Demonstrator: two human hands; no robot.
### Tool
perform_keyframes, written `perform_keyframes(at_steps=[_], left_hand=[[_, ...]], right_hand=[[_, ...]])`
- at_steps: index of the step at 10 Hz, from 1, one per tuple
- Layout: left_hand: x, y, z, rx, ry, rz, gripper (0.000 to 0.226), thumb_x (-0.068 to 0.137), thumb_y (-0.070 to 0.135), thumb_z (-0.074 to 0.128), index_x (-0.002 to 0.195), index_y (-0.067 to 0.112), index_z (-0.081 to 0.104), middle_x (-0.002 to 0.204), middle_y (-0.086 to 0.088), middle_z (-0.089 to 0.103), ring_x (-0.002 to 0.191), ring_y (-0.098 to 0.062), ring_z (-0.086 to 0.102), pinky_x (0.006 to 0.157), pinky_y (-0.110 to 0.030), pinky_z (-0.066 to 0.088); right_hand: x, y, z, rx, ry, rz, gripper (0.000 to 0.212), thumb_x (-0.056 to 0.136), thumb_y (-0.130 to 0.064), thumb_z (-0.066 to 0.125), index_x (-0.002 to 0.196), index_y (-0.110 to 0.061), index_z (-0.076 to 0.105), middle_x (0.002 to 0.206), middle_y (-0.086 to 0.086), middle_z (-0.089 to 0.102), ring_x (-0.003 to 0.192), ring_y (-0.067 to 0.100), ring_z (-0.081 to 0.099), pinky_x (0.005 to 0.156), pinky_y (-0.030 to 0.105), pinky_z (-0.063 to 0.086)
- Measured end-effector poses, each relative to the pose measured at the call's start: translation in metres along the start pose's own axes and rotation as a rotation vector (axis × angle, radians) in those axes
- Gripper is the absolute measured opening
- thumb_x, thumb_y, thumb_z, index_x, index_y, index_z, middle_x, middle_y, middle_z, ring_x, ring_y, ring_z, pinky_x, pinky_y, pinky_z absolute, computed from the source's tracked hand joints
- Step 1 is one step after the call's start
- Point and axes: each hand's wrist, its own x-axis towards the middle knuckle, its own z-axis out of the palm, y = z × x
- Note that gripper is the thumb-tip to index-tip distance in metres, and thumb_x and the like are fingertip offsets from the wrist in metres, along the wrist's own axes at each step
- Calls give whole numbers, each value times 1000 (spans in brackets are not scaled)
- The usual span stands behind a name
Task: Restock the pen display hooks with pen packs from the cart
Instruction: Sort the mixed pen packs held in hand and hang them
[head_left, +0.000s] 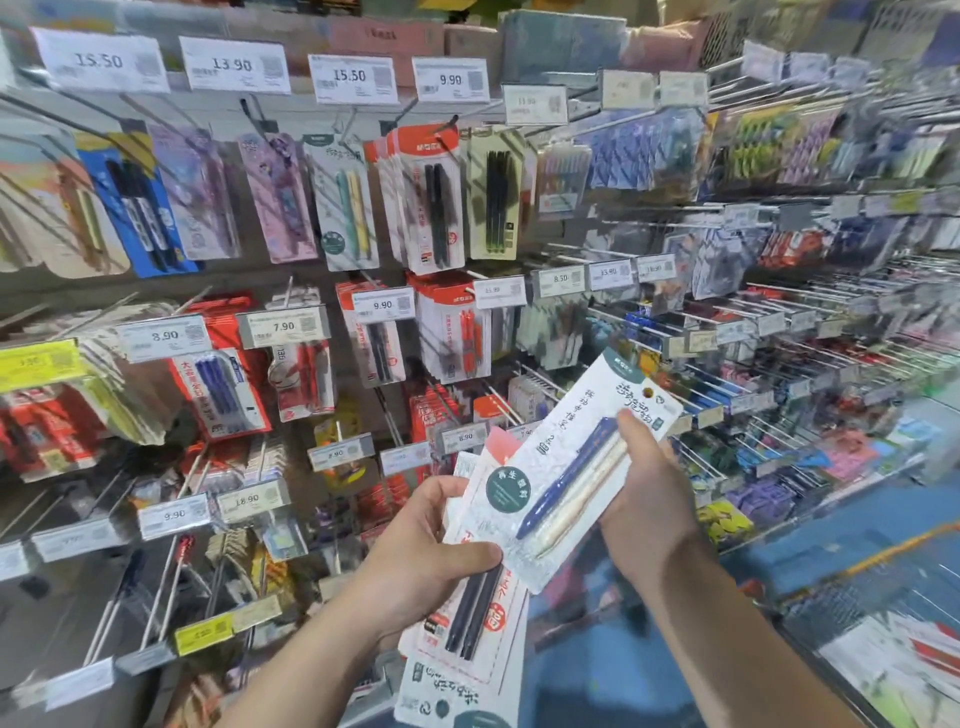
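Left hand: left hand (431, 540), lower centre of frame, grips a fanned stack of pen packs (467, 618), thumb pressed across the top card.
Right hand: right hand (644, 488), right of centre, grips the white pen pack (571, 467) by its right edge, thumb on the front.
White pen pack: tilted, hang hole toward upper right, holding one blue and one cream pen; overlaps the stack.
Display hooks: display hooks (363, 119) fill the upper and left frame with hung packs and price tags (353, 78).
Cart: cart (883, 639), lower right, blurred.
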Motion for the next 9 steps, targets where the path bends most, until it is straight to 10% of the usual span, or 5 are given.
perform_keyframes(at_steps=[4, 9], left_hand=[[-33, 2, -73, -75, 184, 39, 58, 77, -12, 76, 125, 7, 50, 112, -19, 75, 100, -42, 72, 92, -60, 57], [-132, 11, -233, -217, 595, 162, 55, 80, -15, 75, 124, 12, 55, 110, -15, 76, 97, -36, 75, 87, -59, 59]], right_hand=[[27, 5, 56, -56, -249, -11, 45, 100, -32, 63, 139, -8, 61, 129, 18, 69, 114, 34, 70, 101, 57, 53], [-37, 143, 210, -290, -480, 53, 29, 103, -24, 58, 128, -10, 63, 114, 13, 76, 100, 28, 74, 98, 50, 54]])
